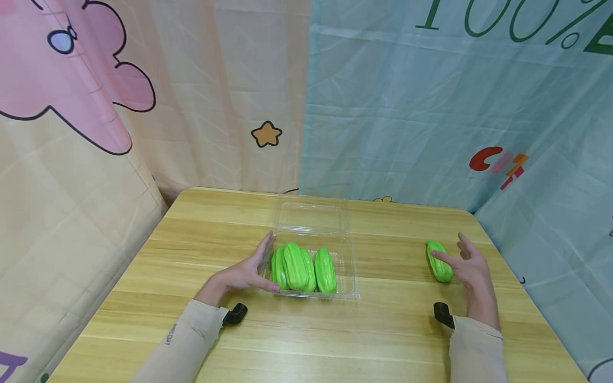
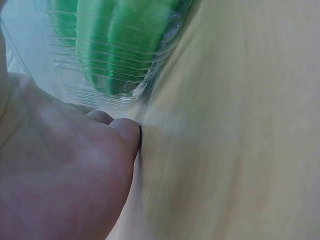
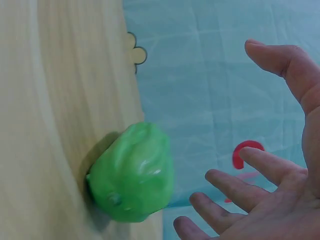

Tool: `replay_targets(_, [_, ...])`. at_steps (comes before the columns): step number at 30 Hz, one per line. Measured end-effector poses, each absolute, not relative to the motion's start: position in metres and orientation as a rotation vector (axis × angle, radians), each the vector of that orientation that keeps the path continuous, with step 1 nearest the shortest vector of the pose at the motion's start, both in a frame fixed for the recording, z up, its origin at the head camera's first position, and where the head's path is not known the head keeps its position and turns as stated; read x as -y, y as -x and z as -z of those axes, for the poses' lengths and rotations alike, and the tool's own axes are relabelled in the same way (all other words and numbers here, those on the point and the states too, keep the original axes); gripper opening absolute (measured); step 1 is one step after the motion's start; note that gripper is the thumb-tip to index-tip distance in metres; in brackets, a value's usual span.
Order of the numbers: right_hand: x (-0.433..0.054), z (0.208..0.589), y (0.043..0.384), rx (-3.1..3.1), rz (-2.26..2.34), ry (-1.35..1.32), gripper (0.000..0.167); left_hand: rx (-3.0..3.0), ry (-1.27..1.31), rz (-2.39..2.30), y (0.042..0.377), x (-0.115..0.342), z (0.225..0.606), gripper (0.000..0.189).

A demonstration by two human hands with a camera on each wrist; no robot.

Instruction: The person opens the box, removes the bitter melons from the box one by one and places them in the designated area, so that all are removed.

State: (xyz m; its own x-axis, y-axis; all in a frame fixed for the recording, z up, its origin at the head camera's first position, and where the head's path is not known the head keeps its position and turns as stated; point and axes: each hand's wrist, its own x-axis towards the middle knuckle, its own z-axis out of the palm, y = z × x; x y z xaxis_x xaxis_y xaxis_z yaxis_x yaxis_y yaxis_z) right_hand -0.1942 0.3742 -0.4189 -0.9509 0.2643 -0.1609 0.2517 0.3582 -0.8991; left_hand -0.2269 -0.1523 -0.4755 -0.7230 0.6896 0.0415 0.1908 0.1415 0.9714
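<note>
In the head view a clear plastic clamshell box (image 1: 345, 266) stands on the table with its lid (image 1: 311, 213) laid back. Several ridged green gourds (image 1: 295, 266), like bitter melons, lie inside, mostly at the left. My left hand (image 1: 246, 271) rests against the box's left wall, fingers extended and thumb at the front corner. The left wrist view shows gourds (image 2: 115, 45) through the ribbed wall. One more gourd (image 1: 437, 260) lies on the table at the right. My right hand (image 1: 471, 266) hovers beside it, fingers spread; in the right wrist view a gap separates them from that gourd (image 3: 132, 175).
The wooden table (image 1: 392, 330) extends around the box, with its far edge against patterned curtains (image 1: 383, 106). Black wrist pieces (image 1: 234, 315) protrude from both sleeves. A stretch of tabletop lies between the box and the loose gourd.
</note>
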Motion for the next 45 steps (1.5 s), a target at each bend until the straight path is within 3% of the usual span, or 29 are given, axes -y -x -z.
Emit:
replay_targets(29, [-0.315,0.381,0.191,2.589,-1.648,0.038,0.107,-2.03,-0.84,-1.599,0.227,0.153,0.477,0.14])
replay_targets(45, [-0.272,0.394,0.201,2.621,-1.775,-0.241,0.1,-2.04,-0.848,-1.592,0.229,0.153,0.477,0.14])
